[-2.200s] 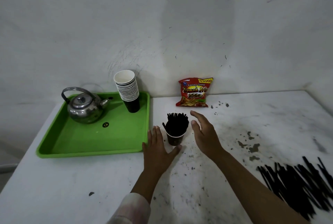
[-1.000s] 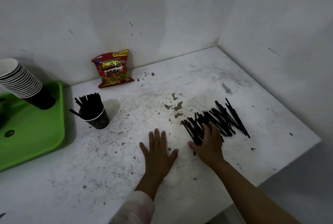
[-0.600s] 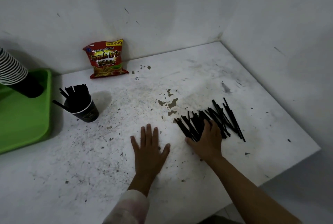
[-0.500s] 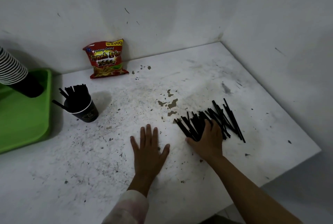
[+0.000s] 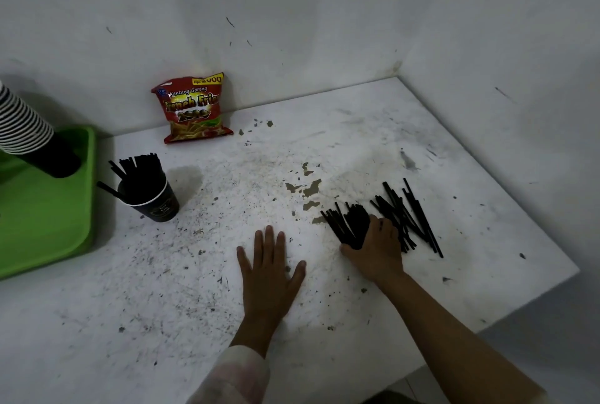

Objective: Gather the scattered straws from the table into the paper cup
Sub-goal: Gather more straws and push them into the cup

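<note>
A pile of black straws [image 5: 406,213] lies on the right side of the white table [image 5: 227,273]. My right hand [image 5: 376,249] rests on the pile's left part, its fingers curled round a bunch of straws [image 5: 349,225] that fans out to the upper left. My left hand [image 5: 269,269] lies flat on the table with straight, spread fingers, a hand's width left of the right one. A dark paper cup [image 5: 152,200] with several black straws standing in it is at the left, near the tray.
A green tray [image 5: 48,221] at the left edge carries a tilted stack of paper cups [image 5: 22,131]. A red snack bag [image 5: 193,108] leans against the back wall. Walls close the back and right sides. The table's right front edge runs close behind the straw pile.
My right hand's fingers have curled in over the pile and drawn a bunch of straws together. My left hand has stayed flat in place.
</note>
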